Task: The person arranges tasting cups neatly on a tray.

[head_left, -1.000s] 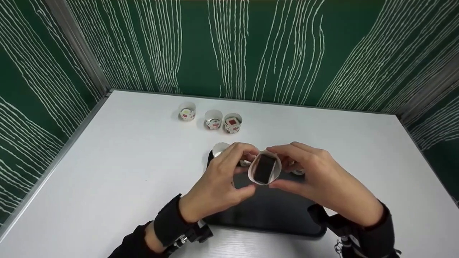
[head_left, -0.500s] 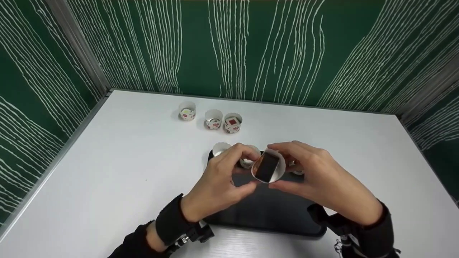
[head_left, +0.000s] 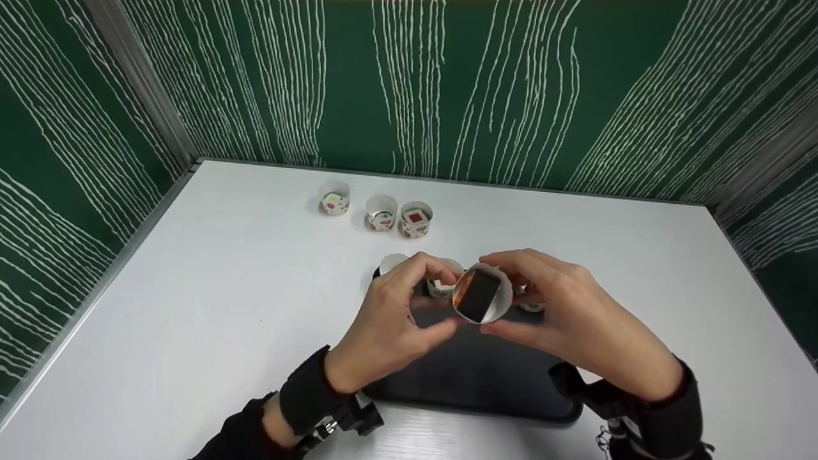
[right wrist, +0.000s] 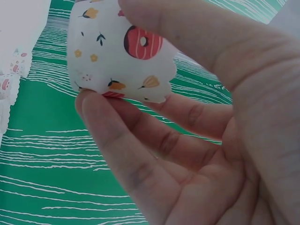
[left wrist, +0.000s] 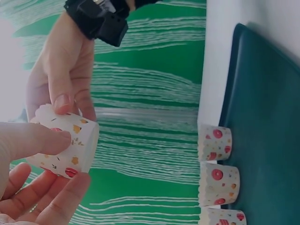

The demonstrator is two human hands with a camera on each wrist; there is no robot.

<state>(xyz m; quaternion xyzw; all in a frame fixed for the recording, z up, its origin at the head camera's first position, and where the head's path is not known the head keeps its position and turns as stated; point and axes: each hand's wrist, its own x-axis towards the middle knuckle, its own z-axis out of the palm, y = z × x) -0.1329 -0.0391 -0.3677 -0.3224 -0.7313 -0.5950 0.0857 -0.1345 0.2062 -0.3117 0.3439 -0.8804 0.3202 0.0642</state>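
Above the dark tray (head_left: 479, 377), both hands hold a single paper baking cup (head_left: 503, 300), its mouth facing the head camera. Inside it lies a dark rectangular block (head_left: 478, 297), with an orange patch on the inner wall beside it. My left hand (head_left: 390, 326) grips the cup's left side, the thumb (left wrist: 51, 140) across the printed wall in the left wrist view. From the right, my right hand (head_left: 562, 306) pinches it between thumb and fingers. Doughnut and leaf prints show on the cup (right wrist: 105, 56) in the right wrist view.
Three more baking cups stand at the back of the white table (head_left: 223, 275): one (head_left: 334, 199) with a pale piece, one (head_left: 381, 214), and one (head_left: 416, 220) with a red-centred piece. Other cups (head_left: 441, 289) line the tray's far edge, partly behind the hands. Green walls surround the table.
The held cup has shifted slightly right and up and turned a little, so more of its inner wall shows. The hands have barely moved.
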